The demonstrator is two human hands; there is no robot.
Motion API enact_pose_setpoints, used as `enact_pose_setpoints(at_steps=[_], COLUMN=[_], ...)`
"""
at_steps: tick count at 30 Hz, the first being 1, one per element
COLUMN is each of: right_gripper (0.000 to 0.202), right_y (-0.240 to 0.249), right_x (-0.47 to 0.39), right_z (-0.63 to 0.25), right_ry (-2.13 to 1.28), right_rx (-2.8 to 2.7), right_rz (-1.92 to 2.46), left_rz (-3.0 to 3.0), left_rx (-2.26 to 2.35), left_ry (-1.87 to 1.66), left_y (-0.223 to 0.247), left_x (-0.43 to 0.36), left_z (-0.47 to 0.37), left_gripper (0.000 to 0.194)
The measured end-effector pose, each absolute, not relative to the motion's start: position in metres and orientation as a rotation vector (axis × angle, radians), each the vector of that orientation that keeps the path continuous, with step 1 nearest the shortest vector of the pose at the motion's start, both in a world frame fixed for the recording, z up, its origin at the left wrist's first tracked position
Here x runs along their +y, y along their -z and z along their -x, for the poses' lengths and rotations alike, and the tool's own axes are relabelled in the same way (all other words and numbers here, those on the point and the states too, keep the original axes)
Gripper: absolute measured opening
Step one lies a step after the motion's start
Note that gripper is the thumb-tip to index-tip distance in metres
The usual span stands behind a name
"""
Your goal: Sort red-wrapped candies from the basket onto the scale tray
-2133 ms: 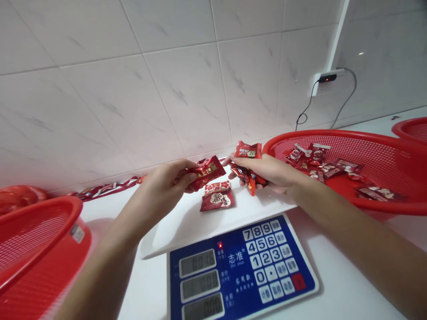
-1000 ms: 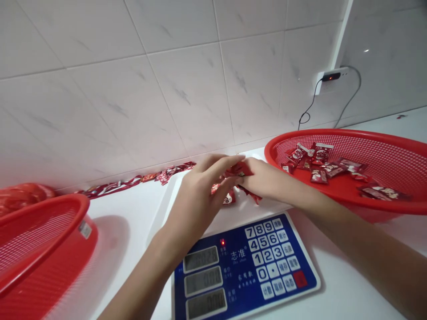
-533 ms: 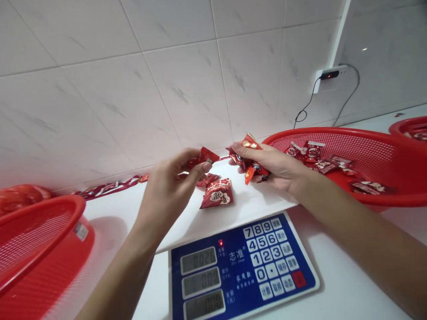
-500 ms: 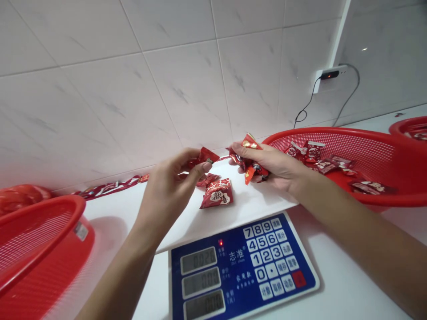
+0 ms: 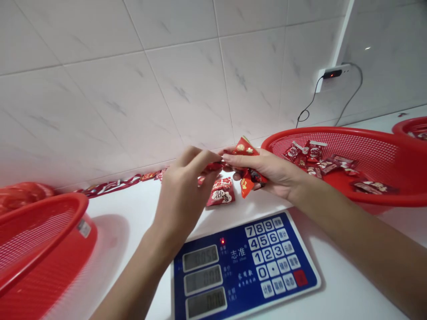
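My left hand (image 5: 188,178) is closed in a pinch on a small red wrapped candy, mostly covered by its fingers. Its fingertips meet those of my right hand (image 5: 273,171), which is wrapped round several red wrapped candies (image 5: 246,146); one orange-red wrapper end hangs below the palm. Under the hands, a red packet with white patterning (image 5: 222,193) lies on the white pan (image 5: 263,204) of a scale. More red wrapping behind it is partly hidden by my left hand. The scale's blue panel (image 5: 238,278) faces me, with number keys and lit red indicator.
A red mesh basket (image 5: 383,138) holding several red packets stands to the right, another basket (image 5: 400,126) behind it. On the left is a red basket (image 5: 83,202). Red wrappers (image 5: 116,184) line the tiled wall. A black plug (image 5: 332,74) with a cable sits in the wall socket.
My left hand has moved right with its candy and now meets the right hand. My right hand keeps its candies and has shifted slightly. The scale's top readout has changed.
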State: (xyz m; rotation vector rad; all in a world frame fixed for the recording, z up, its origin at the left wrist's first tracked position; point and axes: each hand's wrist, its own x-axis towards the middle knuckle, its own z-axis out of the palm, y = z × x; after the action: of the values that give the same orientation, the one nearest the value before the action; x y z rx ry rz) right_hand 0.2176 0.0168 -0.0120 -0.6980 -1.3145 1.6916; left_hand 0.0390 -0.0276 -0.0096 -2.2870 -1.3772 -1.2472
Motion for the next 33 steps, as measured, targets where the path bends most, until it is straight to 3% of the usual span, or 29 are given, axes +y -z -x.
enact_pose_setpoints(at_steps=[5, 10, 21, 23, 26, 33], right_gripper=[0.027, 0.021, 0.011, 0.017, 0.030, 0.020], right_y=[0.015, 0.015, 0.011, 0.010, 0.008, 0.004], right_x=[0.025, 0.023, 0.031, 0.031, 0.030, 0.031], right_z=[-0.220, -0.219, -0.219, -0.219, -0.220, -0.222], right_ry=[-1.535, -1.494, -1.710, -1.735, -1.772, -1.711], right_rx=[-1.283, -1.305, -0.967, -0.947, -0.917, -0.918], right_rz=[0.768, 0.734, 0.784, 0.784, 0.774, 0.777], left_rz=[2.661, 2.670, 2.880, 2.896, 2.865, 2.757], left_rx=[-1.584, -1.941, -1.787, -1.720, -1.695, -1.943], left_ry=[1.572, 1.897, 0.811, 0.658, 0.630, 0.959], left_y=[0.009, 0.010, 0.000, 0.005, 0.010, 0.001], left_x=[-0.027, -0.016, -0.028, -0.029, -0.027, -0.022], left_z=[-0.038, -0.027, -0.026, -0.029, -0.032, -0.024], left_gripper=[0.023, 0.034, 0.018, 0.015, 0.018, 0.018])
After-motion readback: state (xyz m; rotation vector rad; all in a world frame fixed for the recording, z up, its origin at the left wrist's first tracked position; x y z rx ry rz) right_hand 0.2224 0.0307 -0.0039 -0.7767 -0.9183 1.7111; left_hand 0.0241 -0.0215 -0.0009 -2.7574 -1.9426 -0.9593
